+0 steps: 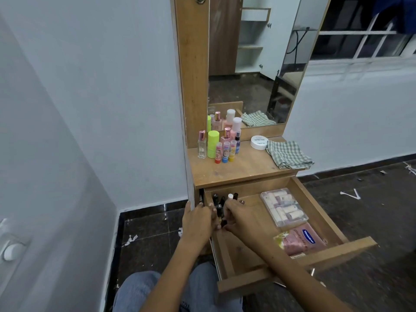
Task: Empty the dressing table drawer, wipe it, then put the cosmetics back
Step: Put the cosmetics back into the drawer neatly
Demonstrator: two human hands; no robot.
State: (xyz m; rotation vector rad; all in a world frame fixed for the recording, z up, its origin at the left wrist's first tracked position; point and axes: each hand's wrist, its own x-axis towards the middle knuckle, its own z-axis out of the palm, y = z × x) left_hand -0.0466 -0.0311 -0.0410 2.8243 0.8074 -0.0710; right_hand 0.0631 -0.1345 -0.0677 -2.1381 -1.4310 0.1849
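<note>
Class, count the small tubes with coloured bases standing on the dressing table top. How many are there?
3. They stand in a row in front of the green bottle: red-based tube on the left, blue-based tube in the middle, yellow-based tube on the right. None seems hidden.

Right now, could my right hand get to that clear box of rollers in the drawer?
Probably yes. The clear box lies uncovered in the open drawer, just right of your right hand, with nothing between them. That hand is busy among the small bottles, though.

home bedroom: wooden dressing table (236, 170) w/ mirror (254, 64), cosmetics bottles (219, 143) on top, wardrobe reflected in mirror, dark tiled floor (146, 233), barred window (364, 37).
</note>
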